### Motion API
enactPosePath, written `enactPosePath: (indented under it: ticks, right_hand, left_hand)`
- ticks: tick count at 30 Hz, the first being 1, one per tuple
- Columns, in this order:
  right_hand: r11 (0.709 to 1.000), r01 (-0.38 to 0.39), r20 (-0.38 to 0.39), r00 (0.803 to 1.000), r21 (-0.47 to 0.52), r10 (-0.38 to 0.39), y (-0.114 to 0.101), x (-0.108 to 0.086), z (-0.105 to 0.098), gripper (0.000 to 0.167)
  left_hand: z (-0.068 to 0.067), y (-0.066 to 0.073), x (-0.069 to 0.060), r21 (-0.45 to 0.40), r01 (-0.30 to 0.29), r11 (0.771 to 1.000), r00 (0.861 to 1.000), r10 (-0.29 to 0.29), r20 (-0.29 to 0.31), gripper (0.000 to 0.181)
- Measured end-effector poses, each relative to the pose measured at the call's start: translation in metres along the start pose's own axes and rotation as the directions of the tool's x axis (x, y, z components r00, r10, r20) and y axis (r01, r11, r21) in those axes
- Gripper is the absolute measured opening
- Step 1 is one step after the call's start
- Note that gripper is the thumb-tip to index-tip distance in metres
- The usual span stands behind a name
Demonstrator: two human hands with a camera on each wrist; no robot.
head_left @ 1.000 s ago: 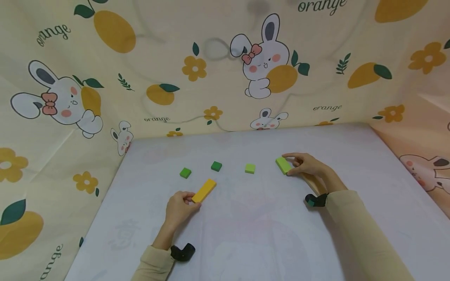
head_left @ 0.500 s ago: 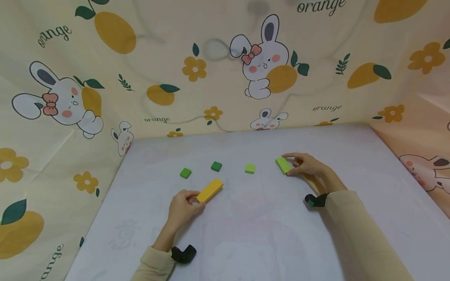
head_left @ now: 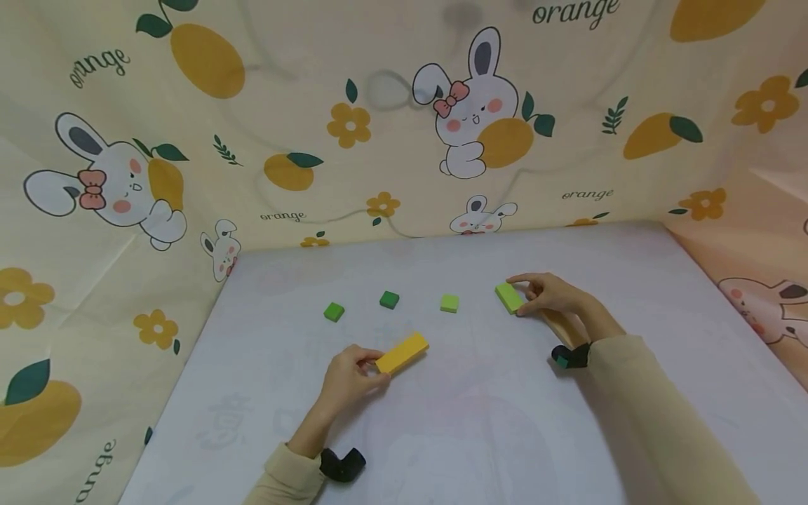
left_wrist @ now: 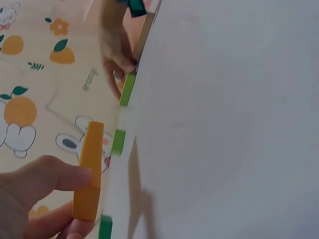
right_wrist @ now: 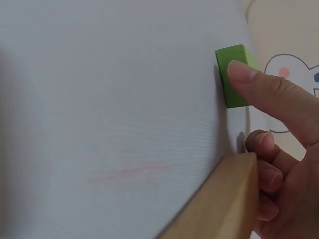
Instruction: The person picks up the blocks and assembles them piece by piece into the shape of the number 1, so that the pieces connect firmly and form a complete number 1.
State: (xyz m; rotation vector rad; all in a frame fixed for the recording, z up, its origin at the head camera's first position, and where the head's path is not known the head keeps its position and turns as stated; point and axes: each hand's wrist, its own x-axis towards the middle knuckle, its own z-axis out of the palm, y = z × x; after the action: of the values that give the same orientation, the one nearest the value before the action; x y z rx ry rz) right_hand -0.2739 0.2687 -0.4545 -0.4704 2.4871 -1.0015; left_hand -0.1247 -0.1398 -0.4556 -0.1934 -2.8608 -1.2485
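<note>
The left hand (head_left: 351, 379) pinches one end of a long yellow block (head_left: 402, 353), which points up and to the right in the head view. In the left wrist view that block (left_wrist: 89, 172) is held between thumb and fingers, off the surface. The right hand (head_left: 550, 294) pinches a light green rectangular block (head_left: 508, 298) at the right end of a row of blocks. In the right wrist view the thumb lies on the green block (right_wrist: 234, 74), and a long wooden piece (right_wrist: 219, 199) lies beneath the curled fingers.
Three small square blocks lie spaced out across the table (head_left: 442, 435): a green one (head_left: 334, 312), a dark green one (head_left: 389, 300) and a light green one (head_left: 449, 303). A printed cloth (head_left: 353, 56) with rabbits and oranges hangs behind and at both sides.
The left hand has moved to the right with the yellow block, which has turned to lie flatter across the view. The right hand and its green block have hardly moved.
</note>
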Motion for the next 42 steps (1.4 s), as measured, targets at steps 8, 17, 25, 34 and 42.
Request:
enactPosePath:
  ticks: [8, 17, 25, 34, 42]
  right_hand:
    - [0.999, -0.038, 0.003, 0.999, -0.016, 0.038, 0.0, 0.004, -0.003, 0.072]
    - [0.997, -0.068, -0.017, 0.998, 0.026, 0.068, 0.0, 0.003, -0.002, 0.073]
    - [0.998, -0.058, -0.015, 0.998, 0.03, 0.058, 0.002, 0.003, -0.002, 0.073]
    - [0.998, -0.053, -0.015, 0.998, 0.041, 0.054, 0.006, 0.005, -0.002, 0.073]
    - [0.998, -0.059, -0.044, 0.997, 0.02, 0.06, 0.007, 0.005, 0.002, 0.073]
  left_hand:
    - [0.015, 0.011, -0.006, -0.008, -0.058, 0.998, 0.993, 0.058, 0.099, 0.032]
    - [0.024, 0.02, -0.007, -0.037, -0.132, 0.991, 0.979, 0.136, 0.15, 0.029]
    - [0.027, 0.027, -0.009, -0.064, -0.132, 0.989, 0.968, 0.142, 0.205, 0.029]
    - [0.034, 0.03, -0.011, -0.078, -0.131, 0.988, 0.949, 0.147, 0.277, 0.032]
    - [0.039, 0.027, -0.013, -0.058, -0.167, 0.984, 0.923, 0.177, 0.341, 0.032]
